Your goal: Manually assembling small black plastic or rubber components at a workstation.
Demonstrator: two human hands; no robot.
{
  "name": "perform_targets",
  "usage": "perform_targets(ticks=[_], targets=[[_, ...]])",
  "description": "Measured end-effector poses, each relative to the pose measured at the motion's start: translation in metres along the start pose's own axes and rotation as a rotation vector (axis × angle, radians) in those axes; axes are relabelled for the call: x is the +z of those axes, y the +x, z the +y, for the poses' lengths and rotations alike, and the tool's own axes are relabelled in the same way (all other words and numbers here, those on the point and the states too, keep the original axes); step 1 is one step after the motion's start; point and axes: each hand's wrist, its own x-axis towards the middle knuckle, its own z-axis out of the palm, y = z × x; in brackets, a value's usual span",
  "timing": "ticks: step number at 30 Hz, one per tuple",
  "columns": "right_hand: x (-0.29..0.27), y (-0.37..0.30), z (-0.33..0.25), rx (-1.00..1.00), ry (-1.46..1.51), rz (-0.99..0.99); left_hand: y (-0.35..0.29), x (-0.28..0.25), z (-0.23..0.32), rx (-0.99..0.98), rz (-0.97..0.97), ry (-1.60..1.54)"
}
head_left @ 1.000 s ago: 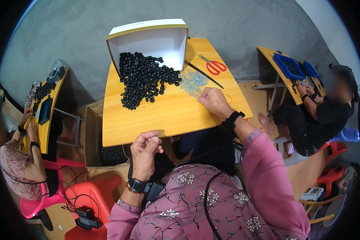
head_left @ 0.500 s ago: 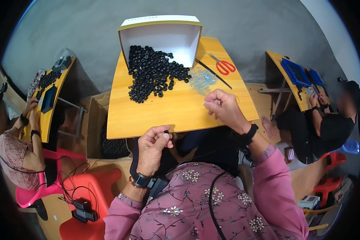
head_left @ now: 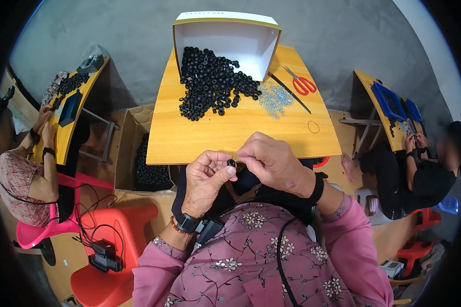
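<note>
My left hand [head_left: 207, 179] pinches a small black ring-shaped piece [head_left: 231, 162] between thumb and fingertips, its hole turned up. Close against it, my right hand [head_left: 279, 163] is bent over with thumb and fingers pressed together; whatever they hold is too small or hidden to tell. Both hands are at the near edge of the yellow table [head_left: 215, 138]. A heap of the same black pieces [head_left: 210, 84] spills from a white-lined box [head_left: 230, 38] lying on its side. Right of the heap lies a scatter of tiny clear, silvery bits [head_left: 275, 101].
Red-handled scissors [head_left: 303, 85], a thin black stick [head_left: 290, 92] and a thin loop [head_left: 313, 127] lie on the table's right. A cardboard box [head_left: 130, 153] of black pieces and a red chair [head_left: 112, 245] stand at left. Two people work at side tables.
My right hand has come left and down from the table to meet my left hand. The black piece now shows its hole. The thin loop on the table is uncovered.
</note>
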Motion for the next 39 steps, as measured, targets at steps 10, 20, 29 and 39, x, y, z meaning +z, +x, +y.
perform_targets(ticks=[10,20,29,39], targets=[[0.003,0.003,-0.009,-0.066,-0.17,-0.083,-0.001,-0.001,0.001,0.022,-0.007,0.039],[0.013,-0.007,-0.007,-0.015,-0.107,-0.086,-0.001,-0.002,0.0,0.004,-0.033,0.008],[0.009,-0.009,-0.004,0.291,0.332,0.02,0.003,-0.004,-0.002,-0.002,-0.034,-0.022],[0.019,-0.013,-0.002,0.07,0.087,-0.037,0.0,-0.004,-0.002,-0.012,-0.025,-0.031]])
